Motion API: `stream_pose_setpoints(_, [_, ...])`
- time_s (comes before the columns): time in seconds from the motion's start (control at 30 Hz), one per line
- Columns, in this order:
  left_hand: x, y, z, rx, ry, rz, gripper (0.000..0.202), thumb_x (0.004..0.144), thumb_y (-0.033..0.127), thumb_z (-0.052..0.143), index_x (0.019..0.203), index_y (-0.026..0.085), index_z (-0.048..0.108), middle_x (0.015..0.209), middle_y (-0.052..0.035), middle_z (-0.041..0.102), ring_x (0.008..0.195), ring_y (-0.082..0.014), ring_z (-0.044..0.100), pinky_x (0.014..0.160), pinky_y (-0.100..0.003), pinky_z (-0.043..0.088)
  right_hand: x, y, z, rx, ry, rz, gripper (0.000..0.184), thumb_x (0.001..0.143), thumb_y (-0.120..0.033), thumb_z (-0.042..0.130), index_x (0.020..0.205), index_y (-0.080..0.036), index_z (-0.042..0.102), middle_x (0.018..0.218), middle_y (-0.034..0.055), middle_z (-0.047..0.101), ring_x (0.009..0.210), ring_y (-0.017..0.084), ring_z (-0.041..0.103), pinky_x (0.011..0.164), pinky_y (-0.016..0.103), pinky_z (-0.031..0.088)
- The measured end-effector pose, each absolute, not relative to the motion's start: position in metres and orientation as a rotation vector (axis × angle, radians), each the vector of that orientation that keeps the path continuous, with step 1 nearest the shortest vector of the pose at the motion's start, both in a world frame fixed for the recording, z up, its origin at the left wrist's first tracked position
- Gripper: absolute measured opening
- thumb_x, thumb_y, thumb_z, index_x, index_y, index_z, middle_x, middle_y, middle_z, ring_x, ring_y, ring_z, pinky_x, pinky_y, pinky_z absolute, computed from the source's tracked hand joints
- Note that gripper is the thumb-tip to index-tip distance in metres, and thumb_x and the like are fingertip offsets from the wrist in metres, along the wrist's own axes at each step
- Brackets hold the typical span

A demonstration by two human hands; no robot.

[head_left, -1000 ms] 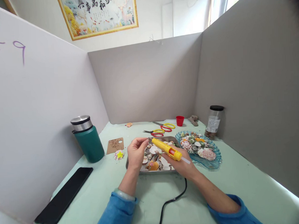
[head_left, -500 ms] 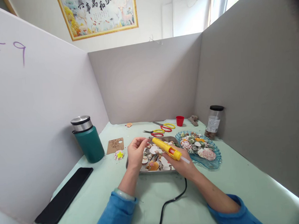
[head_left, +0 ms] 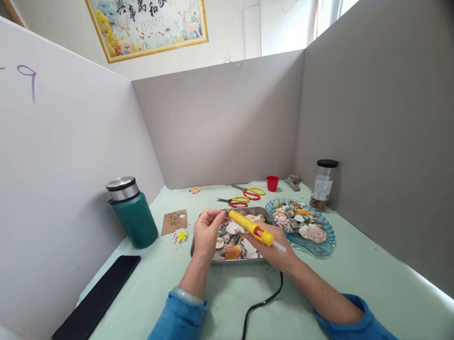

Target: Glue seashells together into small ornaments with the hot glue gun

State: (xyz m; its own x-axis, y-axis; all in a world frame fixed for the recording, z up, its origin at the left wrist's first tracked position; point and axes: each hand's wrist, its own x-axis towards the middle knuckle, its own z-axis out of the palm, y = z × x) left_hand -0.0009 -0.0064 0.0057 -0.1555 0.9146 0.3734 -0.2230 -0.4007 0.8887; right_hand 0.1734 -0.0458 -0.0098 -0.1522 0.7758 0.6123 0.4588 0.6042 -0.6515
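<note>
My right hand [head_left: 274, 245] is closed around a yellow hot glue gun [head_left: 251, 227], pen-shaped, with a clear glue stick [head_left: 279, 246] jutting from its rear end. Its tip points up and left, right at the fingertips of my left hand [head_left: 207, 231]. Those fingers are pinched together; whatever is between them is too small to name. Below both hands lies a metal tray [head_left: 232, 262] of mixed shells, among them white ones and an orange shell [head_left: 232, 251]. A black cord [head_left: 258, 305] runs from under my right hand toward the table's front edge.
Right of the tray stands a blue glass dish [head_left: 327, 248] of shells, with a black-lidded jar [head_left: 323, 184] behind. Two pairs of scissors [head_left: 239, 202] and a red cup [head_left: 272, 183] lie further back. To the left are a green bottle [head_left: 135, 219], a black phone [head_left: 100, 298] and brown card [head_left: 172, 223].
The view has shifted very slightly. Both hands and the glue gun keep nearly the same position over the tray.
</note>
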Motion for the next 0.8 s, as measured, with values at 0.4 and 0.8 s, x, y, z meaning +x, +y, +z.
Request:
stream_pose_setpoints(0.4, [-0.0019,-0.0078,0.0082,1.246,0.865,1.714,0.019,0.068,0.030,0.072,0.075,0.014,0.064,0.072,-0.0026,0.068,0.064,-0.0115,0.061,0.067,-0.024,0.045,0.1738,-0.0439,-0.0134,-1.019,-1.727,0.437,0.020,0.084,-0.040,0.052,0.079,-0.021,0.056,0.068,0.0003,0.057,0.060,0.015,0.054,0.056,0.024,0.042])
stream_pose_setpoints(0.8, [-0.0022,-0.0068,0.0070,1.268,0.873,1.706,0.017,0.068,0.029,0.071,0.074,0.014,0.065,0.066,-0.0007,0.066,0.063,-0.0115,0.060,0.064,-0.023,0.045,0.1745,-0.0429,-0.0125,-0.925,-1.837,0.309,0.020,0.087,-0.034,0.051,0.072,-0.021,0.049,0.068,0.0003,0.053,0.062,0.014,0.050,0.057,0.024,0.039])
